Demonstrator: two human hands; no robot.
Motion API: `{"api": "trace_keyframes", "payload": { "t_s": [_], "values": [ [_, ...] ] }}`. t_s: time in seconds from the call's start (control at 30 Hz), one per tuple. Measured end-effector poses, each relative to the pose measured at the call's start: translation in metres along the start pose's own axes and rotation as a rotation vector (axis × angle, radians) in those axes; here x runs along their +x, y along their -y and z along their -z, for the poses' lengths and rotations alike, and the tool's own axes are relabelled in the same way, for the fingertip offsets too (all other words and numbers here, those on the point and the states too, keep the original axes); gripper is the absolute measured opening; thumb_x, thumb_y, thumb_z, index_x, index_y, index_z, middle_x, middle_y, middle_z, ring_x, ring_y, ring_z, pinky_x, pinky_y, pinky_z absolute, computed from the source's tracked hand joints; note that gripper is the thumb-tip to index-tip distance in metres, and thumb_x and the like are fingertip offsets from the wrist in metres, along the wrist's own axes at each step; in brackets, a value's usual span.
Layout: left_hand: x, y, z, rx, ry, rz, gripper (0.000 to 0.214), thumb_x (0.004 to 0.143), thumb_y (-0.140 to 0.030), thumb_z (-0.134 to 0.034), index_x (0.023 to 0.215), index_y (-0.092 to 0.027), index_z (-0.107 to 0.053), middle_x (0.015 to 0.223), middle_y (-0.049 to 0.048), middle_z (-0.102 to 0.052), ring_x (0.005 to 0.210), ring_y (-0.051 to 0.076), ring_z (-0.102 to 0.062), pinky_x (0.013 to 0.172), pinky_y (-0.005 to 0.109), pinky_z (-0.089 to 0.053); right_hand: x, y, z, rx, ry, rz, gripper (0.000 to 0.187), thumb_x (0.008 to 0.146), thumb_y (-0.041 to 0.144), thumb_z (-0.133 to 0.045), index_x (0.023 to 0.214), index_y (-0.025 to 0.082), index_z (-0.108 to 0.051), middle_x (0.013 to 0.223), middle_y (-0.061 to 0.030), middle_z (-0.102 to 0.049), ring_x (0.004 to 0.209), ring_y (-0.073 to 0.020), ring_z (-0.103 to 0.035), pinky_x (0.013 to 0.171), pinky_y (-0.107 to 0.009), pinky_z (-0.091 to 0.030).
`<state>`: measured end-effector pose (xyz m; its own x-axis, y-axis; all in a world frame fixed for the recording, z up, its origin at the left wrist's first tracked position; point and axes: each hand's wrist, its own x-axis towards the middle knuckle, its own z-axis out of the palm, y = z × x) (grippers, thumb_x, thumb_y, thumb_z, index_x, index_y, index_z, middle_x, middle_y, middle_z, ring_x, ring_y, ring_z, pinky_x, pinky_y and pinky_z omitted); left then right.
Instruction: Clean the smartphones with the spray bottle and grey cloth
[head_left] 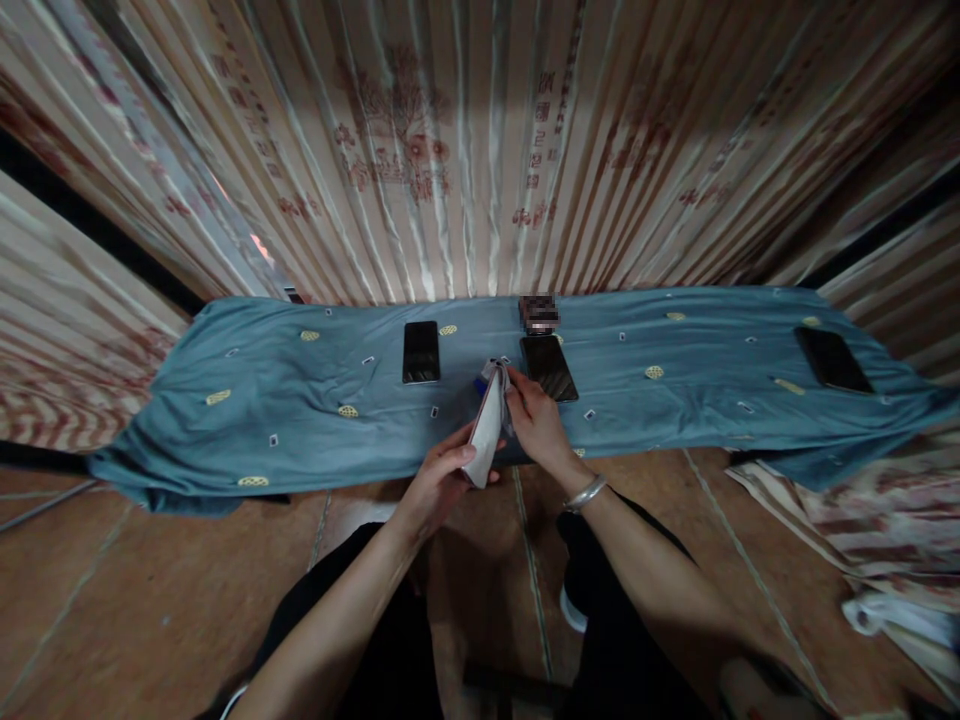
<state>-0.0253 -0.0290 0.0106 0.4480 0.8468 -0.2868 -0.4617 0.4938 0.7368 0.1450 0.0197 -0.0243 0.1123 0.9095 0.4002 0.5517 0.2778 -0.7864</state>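
Note:
My left hand (437, 484) grips the lower edge of a white phone-sized flat object (486, 430), held upright over the near edge of the blue cloth. My right hand (534, 418), with a silver bracelet on the wrist, pinches a thin crumpled piece at its top end, near a small blue item (479, 384). Two dark phones lie on the cloth just beyond: one (421, 351) to the left, one (549, 367) right by my right hand.
A blue patterned cloth (300, 400) covers a long low surface. A third dark phone (832, 359) lies at its far right. Striped curtains hang behind. Brown tiled floor lies below, with fabric and a white bag (892, 612) at the right.

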Motion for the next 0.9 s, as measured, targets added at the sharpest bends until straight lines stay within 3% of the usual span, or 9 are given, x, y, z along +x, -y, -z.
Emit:
{"api": "trace_keyframes", "payload": {
  "t_s": [0.23, 0.47, 0.7, 0.9],
  "values": [
    [0.001, 0.008, 0.001, 0.059, -0.022, -0.061, 0.049, 0.069, -0.027, -0.078, 0.117, -0.022, -0.072, 0.129, 0.0110, -0.067, 0.129, 0.035, -0.053, 0.083, 0.035, -0.054, 0.006, -0.006, -0.004, 0.396, 0.061, -0.240, 0.034, 0.087, 0.046, -0.052, 0.104, 0.023, -0.071, 0.094, -0.0031, -0.074, 0.091, -0.0230, -0.066, 0.085, -0.037, -0.050],
    [0.003, 0.007, -0.003, 0.089, -0.052, -0.116, 0.053, 0.066, -0.027, -0.082, 0.118, -0.025, -0.071, 0.150, 0.0076, -0.049, 0.132, 0.037, -0.050, 0.092, 0.045, -0.055, 0.004, 0.002, -0.009, 0.810, 0.095, -0.492, 0.033, 0.069, 0.051, -0.071, 0.081, 0.020, -0.068, 0.075, 0.0005, -0.067, 0.071, -0.0155, -0.059, 0.066, -0.027, -0.046],
    [0.008, 0.009, -0.002, 0.042, -0.115, -0.142, 0.068, 0.061, -0.027, -0.086, 0.123, -0.022, -0.060, 0.126, 0.0104, -0.066, 0.120, 0.030, -0.059, 0.096, 0.044, -0.053, -0.003, 0.008, -0.016, 0.869, 0.132, -0.534, 0.030, 0.065, 0.048, -0.073, 0.077, 0.021, -0.067, 0.071, 0.0020, -0.064, 0.063, -0.0129, -0.054, 0.059, -0.025, -0.043],
    [0.011, 0.012, -0.001, 0.058, -0.186, -0.180, 0.081, 0.055, -0.016, -0.087, 0.129, -0.028, -0.056, 0.157, 0.0095, -0.037, 0.142, 0.035, -0.038, 0.094, 0.041, -0.053, -0.006, 0.003, -0.021, 0.769, 0.124, -0.495, 0.029, 0.072, 0.050, -0.065, 0.077, 0.021, -0.066, 0.071, 0.0009, -0.065, 0.066, -0.0148, -0.057, 0.066, -0.028, -0.048]
  ]
}}
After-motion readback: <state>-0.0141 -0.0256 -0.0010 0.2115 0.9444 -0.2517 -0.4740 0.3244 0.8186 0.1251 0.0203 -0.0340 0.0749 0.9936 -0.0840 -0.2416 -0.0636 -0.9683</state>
